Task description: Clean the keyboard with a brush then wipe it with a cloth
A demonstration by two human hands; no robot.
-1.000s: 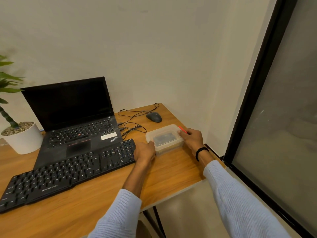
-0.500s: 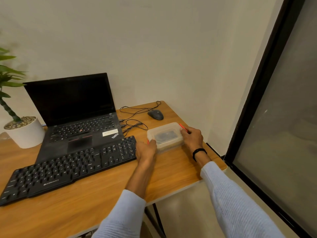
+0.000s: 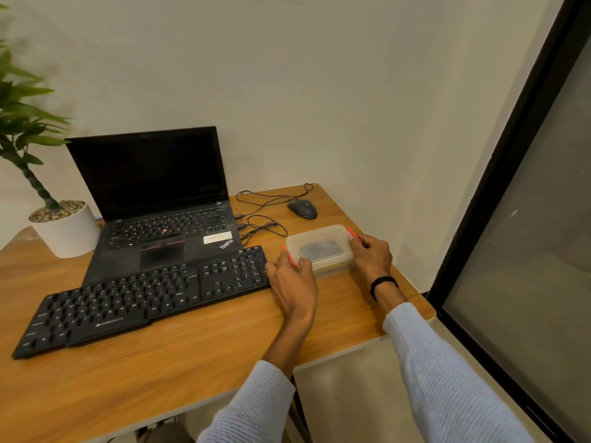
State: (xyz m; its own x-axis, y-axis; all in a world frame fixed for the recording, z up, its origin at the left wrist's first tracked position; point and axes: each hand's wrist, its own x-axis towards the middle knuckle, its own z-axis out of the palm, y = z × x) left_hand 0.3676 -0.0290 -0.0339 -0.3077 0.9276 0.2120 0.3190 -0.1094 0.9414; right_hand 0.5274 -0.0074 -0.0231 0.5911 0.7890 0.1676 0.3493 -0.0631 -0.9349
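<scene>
One keyboard (image 3: 144, 295), black, lies flat on the wooden table (image 3: 179, 362), angled. Its far edge meets the front edge of the one laptop (image 3: 160, 199), which is open with a dark screen. The keyboard's right end is just beside the left hand (image 3: 292, 282).

One container (image 3: 334, 265) of cloudy plastic, lid on, stands near the table's right end. It has two red clips, one at each short end.
- The left hand's fingers curl onto the left clip (image 3: 289, 255), clasping that end.
- The right hand (image 3: 371, 255) clasps the far right end, fingertips on the right clip (image 3: 354, 234). This wrist has one black band (image 3: 383, 284).

There is also one mouse (image 3: 302, 208) behind the container and one potted plant (image 3: 64, 228) in a white pot at far left. Thin black cables (image 3: 268, 227) loop between laptop and mouse. Two seem to plug into the laptop's side, but the count is unsure where they cross.

Hard to make out:
- A dark shape sits inside the container, blurred by the lid, and I cannot tell what it is.
- The plant's top and left leaves are cut off by the frame.
- Both clips are partly covered by fingers.
- Fingertip contact under the lid rim is hidden.
- The keyboard's key legends are too small to read.
- Both arms leave the frame at the bottom in pale blue sleeves (image 3: 447, 378).
</scene>
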